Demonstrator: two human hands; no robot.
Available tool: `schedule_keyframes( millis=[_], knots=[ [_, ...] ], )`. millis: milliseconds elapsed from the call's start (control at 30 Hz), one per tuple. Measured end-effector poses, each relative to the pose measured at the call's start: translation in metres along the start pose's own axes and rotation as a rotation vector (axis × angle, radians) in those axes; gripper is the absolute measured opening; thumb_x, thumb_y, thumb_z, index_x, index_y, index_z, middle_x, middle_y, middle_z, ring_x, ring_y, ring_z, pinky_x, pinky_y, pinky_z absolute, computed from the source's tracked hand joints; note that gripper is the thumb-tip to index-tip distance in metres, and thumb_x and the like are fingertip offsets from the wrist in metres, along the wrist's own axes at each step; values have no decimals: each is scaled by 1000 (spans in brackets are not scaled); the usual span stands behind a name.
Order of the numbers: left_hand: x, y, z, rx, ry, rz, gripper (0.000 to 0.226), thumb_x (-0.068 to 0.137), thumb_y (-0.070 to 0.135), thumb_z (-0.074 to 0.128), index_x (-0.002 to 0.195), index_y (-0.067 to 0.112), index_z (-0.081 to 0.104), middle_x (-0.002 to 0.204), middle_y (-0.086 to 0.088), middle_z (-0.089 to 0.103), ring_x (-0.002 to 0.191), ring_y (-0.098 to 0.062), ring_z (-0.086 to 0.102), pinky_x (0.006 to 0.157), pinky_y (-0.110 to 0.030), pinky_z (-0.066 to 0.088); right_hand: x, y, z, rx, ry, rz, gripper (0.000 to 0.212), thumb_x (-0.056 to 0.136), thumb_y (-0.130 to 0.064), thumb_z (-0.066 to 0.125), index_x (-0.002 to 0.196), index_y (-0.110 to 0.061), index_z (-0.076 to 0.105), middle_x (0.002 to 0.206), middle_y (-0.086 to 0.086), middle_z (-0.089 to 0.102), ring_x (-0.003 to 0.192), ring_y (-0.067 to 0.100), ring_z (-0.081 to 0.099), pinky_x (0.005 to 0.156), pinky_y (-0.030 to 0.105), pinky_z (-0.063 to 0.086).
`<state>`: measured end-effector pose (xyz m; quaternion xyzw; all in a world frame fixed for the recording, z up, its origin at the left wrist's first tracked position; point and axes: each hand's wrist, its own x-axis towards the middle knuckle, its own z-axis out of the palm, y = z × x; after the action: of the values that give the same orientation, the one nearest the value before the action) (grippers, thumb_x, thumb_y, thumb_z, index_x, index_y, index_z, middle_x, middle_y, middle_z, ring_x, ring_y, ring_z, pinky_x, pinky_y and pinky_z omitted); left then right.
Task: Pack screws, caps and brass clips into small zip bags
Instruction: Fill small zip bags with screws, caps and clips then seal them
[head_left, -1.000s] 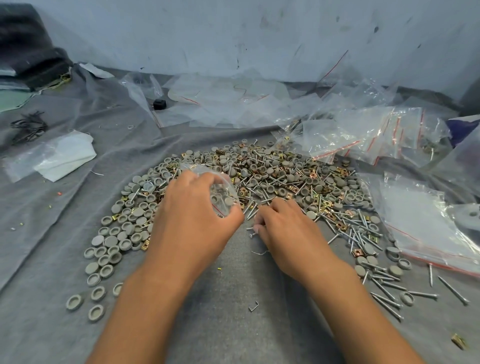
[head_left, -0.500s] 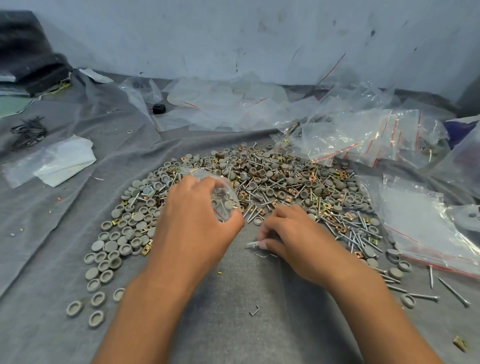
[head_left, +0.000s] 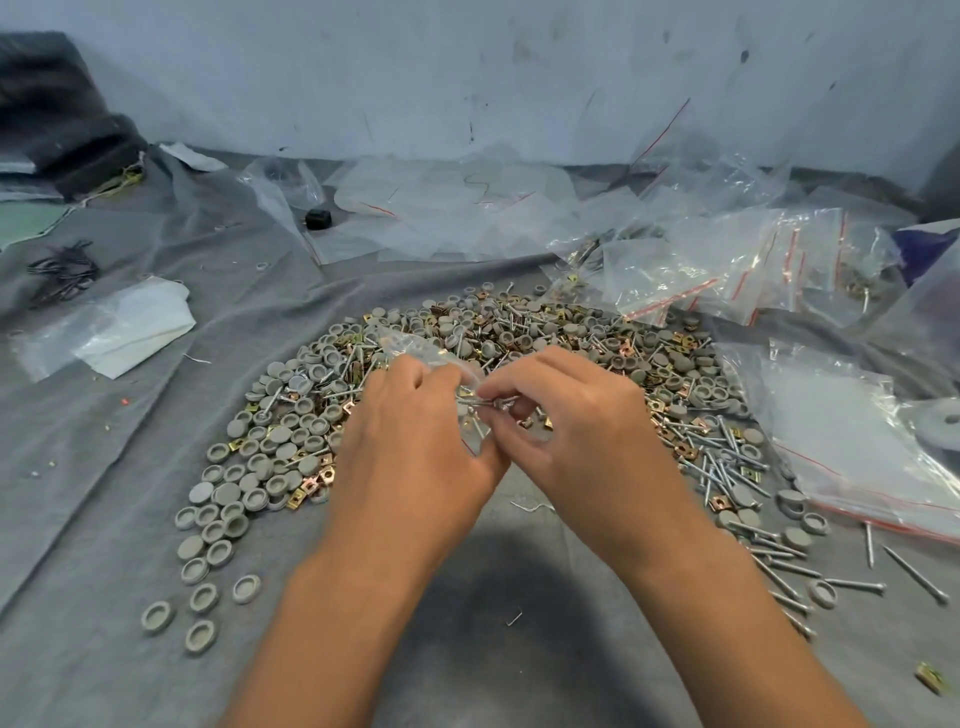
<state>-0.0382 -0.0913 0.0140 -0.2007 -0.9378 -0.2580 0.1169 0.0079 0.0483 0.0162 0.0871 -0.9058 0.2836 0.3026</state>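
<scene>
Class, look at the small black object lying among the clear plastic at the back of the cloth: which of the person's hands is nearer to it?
Left. The left hand lies nearer the black object, below and slightly right of it; the right hand sits farther right.

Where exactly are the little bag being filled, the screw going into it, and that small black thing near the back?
small zip bag (head_left: 415, 347): head view, its clear upper part.
screw (head_left: 480, 402): head view, mid-shaft between the hands.
black object (head_left: 318, 218): head view, its top.

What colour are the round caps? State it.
Grey caps, clearest in the head view.
</scene>
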Motion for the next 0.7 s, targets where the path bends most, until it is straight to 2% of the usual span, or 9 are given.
schedule_keyframes(
  millis=[100, 200, 267, 333, 433, 500, 567, 633, 700],
  knots=[
    [0, 1, 1, 17, -14, -9, 41, 84, 46, 62, 122, 31, 60, 108, 8, 50, 109, -17, 47, 84, -32, 41, 1, -4, 4, 10, 18, 14, 23, 82, -7, 79, 102, -17, 73, 95, -7, 65, 80, 4, 61, 76, 20, 50],
    [0, 1, 1, 14, -34, -13, 40, 84, 43, 65, 122, 32, 60, 103, 11, 46, 106, -15, 46, 81, -29, 39, 1, -3, 5, 147, 18, 71, 27, 79, -5, 83, 101, -17, 73, 93, -10, 67, 82, 3, 65, 72, 7, 43],
    [1, -1, 0, -19, -26, -13, 40, 83, 46, 67, 121, 32, 61, 107, 11, 49, 108, -14, 47, 86, -30, 42, 3, 8, 0, 221, 87, 140, 19, 83, -11, 82, 98, -19, 73, 88, -14, 68, 80, 0, 65, 69, 4, 42],
    [1, -3, -2, -55, -15, -21, 40, 82, 44, 68, 121, 34, 62, 111, 10, 52, 109, -13, 48, 92, -32, 45, 4, 26, -7, 186, 124, 282, 14, 87, -17, 80, 97, -24, 71, 85, -17, 67, 78, -6, 63, 64, 2, 42],
    [2, -5, -3, -71, -20, -33, 41, 82, 45, 68, 121, 33, 62, 112, 10, 52, 107, -12, 48, 93, -34, 46, -1, 51, -4, -35, -132, 531, 18, 89, -29, 78, 103, -34, 67, 93, -18, 66, 76, -6, 59, 64, 8, 43],
    [2, -5, -4, -90, -27, -34, 40, 81, 44, 67, 119, 32, 63, 114, 10, 54, 108, -13, 49, 95, -36, 47, -5, 55, 6, -136, -273, 577, 22, 88, -34, 77, 107, -34, 65, 98, -17, 67, 83, -1, 58, 75, 23, 50],
    [3, -5, -5, -106, -31, -34, 39, 81, 44, 67, 118, 33, 63, 116, 10, 55, 110, -14, 49, 96, -38, 47, -7, 54, 14, -184, -335, 571, 24, 89, -34, 76, 109, -34, 64, 98, -17, 68, 86, 5, 61, 74, 30, 51],
    [3, -6, -6, -114, -26, -40, 40, 81, 44, 69, 119, 36, 61, 114, 10, 55, 109, -13, 49, 95, -38, 47, -8, 54, 18, -220, -361, 548, 20, 91, -31, 73, 109, -33, 63, 97, -16, 68, 82, 6, 62, 67, 28, 47],
    [2, -6, -7, -118, -23, -44, 40, 81, 45, 69, 119, 39, 60, 112, 11, 54, 109, -13, 49, 94, -36, 46, -8, 56, 20, -277, -342, 517, 17, 96, -29, 67, 112, -31, 64, 101, -10, 69, 87, 11, 62, 69, 28, 46]
  ],
)
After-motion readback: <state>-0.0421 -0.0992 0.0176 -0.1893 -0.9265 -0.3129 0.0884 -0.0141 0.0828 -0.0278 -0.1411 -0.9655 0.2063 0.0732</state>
